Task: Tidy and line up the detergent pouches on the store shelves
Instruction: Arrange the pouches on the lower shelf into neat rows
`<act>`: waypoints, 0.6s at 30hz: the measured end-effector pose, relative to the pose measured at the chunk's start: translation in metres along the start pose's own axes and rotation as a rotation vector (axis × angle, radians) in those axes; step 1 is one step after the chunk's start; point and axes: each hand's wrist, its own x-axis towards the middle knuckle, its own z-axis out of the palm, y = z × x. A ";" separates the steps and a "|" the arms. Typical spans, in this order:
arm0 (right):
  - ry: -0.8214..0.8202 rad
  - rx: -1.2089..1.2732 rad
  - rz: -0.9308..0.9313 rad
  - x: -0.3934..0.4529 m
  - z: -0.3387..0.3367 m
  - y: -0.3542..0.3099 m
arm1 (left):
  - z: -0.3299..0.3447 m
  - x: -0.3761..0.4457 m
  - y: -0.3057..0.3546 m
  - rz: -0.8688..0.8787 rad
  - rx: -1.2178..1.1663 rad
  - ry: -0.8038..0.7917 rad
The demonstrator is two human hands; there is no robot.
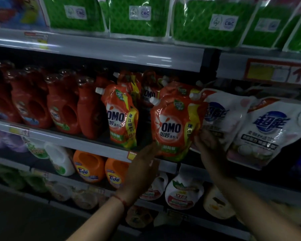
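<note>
Head view: left hand (142, 164) flat against the orange OMO pouch (172, 127), right hand (209, 146) gripping its edge; pouch upright, glossy.

"OMO" in white letters on a dark oval: front orange pouch (172, 126) at the middle shelf's front edge, the orange pouch left of it (119, 117), another pouch behind (149, 94), and partly on a red bottle (59, 113). "Tide" on two orange bottles (87, 166) (116, 173), lower shelf. "cqc" badges on green pouches (75, 13), top shelf. "超能" on white pouches (266, 129), right. Red up-arrow on a shelf-edge tag (299, 74).
</note>
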 end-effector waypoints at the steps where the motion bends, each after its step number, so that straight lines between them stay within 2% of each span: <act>1: -0.026 -0.126 -0.090 -0.013 0.000 0.010 | 0.009 -0.008 -0.008 0.061 0.165 -0.033; 4: -0.268 -0.589 -0.261 -0.049 0.006 0.045 | 0.028 -0.021 -0.018 0.102 0.445 -0.166; 6: -0.443 -0.857 -0.308 -0.063 0.013 0.065 | 0.035 -0.023 -0.016 0.116 0.590 -0.186; 7: -0.476 -0.927 -0.317 -0.066 0.018 0.069 | 0.040 -0.023 -0.017 0.131 0.656 -0.183; 11: -0.449 -1.033 -0.328 -0.055 0.032 0.089 | 0.051 -0.014 -0.023 0.125 0.789 -0.205; 13: -0.433 -1.079 -0.309 -0.049 0.039 0.097 | 0.057 -0.007 -0.024 0.094 0.835 -0.265; 18: -0.415 -1.159 -0.296 -0.027 0.042 0.091 | 0.057 0.018 -0.018 -0.003 0.863 -0.319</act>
